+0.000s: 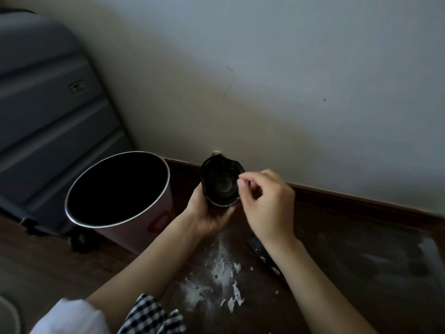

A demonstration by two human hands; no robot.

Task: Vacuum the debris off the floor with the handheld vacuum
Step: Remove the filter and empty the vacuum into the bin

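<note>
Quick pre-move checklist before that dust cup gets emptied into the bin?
1. Left hand grips the dust cup from below: ok.
2. Right hand pinches at the cup's rim; what it pinches: cannot tell.
3. Cup over the trash bin: not ok, it is held to the right of the bin.
4. Bin open: ok.
5. White debris gone from the floor: not ok.
6. Dark part on the floor under the right wrist is the vacuum body: cannot tell.

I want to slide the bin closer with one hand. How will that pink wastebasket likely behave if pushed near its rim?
The pink wastebasket looks tall, wider at the metal-edged rim than lower down, so a push near the top may tip it rather than slide it. What shows of its inside is dark with no visible contents, so it is probably light. Pushing low on the wall seems safer.
</note>
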